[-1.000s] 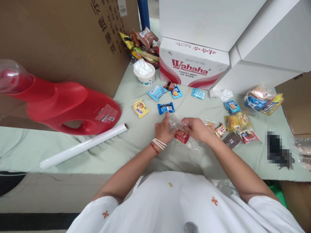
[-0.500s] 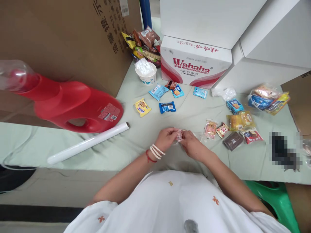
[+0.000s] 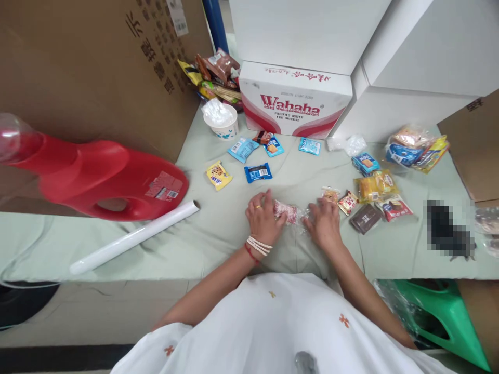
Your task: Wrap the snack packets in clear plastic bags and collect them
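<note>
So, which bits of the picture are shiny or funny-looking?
In the head view, glare catches the clear cap of the red bottle; also there, print on the wrapped snack beside the left hand looks too blurry to read, and a dark patch is blocky.

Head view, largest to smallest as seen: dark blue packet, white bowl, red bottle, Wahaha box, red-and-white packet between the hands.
1. Red bottle
2. Wahaha box
3. White bowl
Unranked: dark blue packet, red-and-white packet; they look alike.
</note>
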